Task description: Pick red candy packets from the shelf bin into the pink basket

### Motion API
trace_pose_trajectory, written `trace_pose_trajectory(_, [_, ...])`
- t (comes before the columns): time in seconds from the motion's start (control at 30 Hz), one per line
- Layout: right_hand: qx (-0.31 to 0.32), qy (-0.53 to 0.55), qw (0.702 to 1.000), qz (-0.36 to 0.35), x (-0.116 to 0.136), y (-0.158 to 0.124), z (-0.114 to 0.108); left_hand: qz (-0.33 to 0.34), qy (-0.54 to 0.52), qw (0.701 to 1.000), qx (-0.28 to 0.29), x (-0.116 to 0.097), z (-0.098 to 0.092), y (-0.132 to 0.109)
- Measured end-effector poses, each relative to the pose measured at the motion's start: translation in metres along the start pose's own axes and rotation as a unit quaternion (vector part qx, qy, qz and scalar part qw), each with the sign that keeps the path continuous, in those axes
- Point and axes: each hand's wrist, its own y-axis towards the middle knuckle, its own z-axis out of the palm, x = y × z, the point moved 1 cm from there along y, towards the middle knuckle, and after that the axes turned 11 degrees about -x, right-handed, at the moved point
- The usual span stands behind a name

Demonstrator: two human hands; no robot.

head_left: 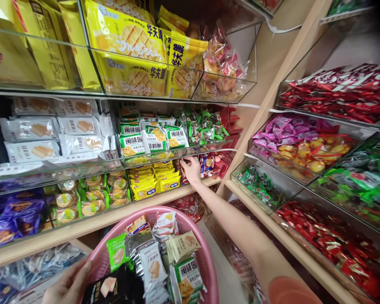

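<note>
My left hand [70, 282] grips the rim of a pink plastic basket [209, 261] at the lower left. Inside it lie several wrapped snacks, among them a green packet [118, 252], a white wafer packet [152, 264], a green-and-white cracker packet [186, 276] and a black packet [105, 289]. My right hand [191, 169] reaches into a low shelf bin, beside dark blue and red packets [207, 164]. Its fingers are bent at the bin's left side, their tips partly hidden, so whether they hold a packet cannot be made out. Yellow packets [169, 182] lie just left of that hand.
Clear-fronted bins line the shelves, holding yellow waffle packets [136, 38], white wafer packets [31, 128] and green-wrapped sweets [205, 126]. A wooden upright [272, 80] separates them from right-hand bins of purple sweets [285, 128] and red sweets [329, 240]. The shelf edge [164, 195] runs above the basket.
</note>
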Motion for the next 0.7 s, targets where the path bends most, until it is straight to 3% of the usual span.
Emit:
trace_pose_trajectory(0.23, [-0.037, 0.061, 0.997, 0.034, -0.005, 0.001, 0.008, -0.017, -0.007, 1.000, 0.017, -0.006, -0.002, -0.003])
trace_pose_trajectory(0.37, [-0.042, 0.114, 0.989, 0.090, -0.013, 0.006, 0.008, -0.026, -0.004, 1.000, 0.016, -0.012, -0.004, -0.005])
trace_pose_trajectory(0.7, [-0.057, 0.259, 0.925, 0.273, -0.021, 0.023, -0.003, -0.048, -0.004, 0.998, 0.030, -0.024, -0.005, -0.009])
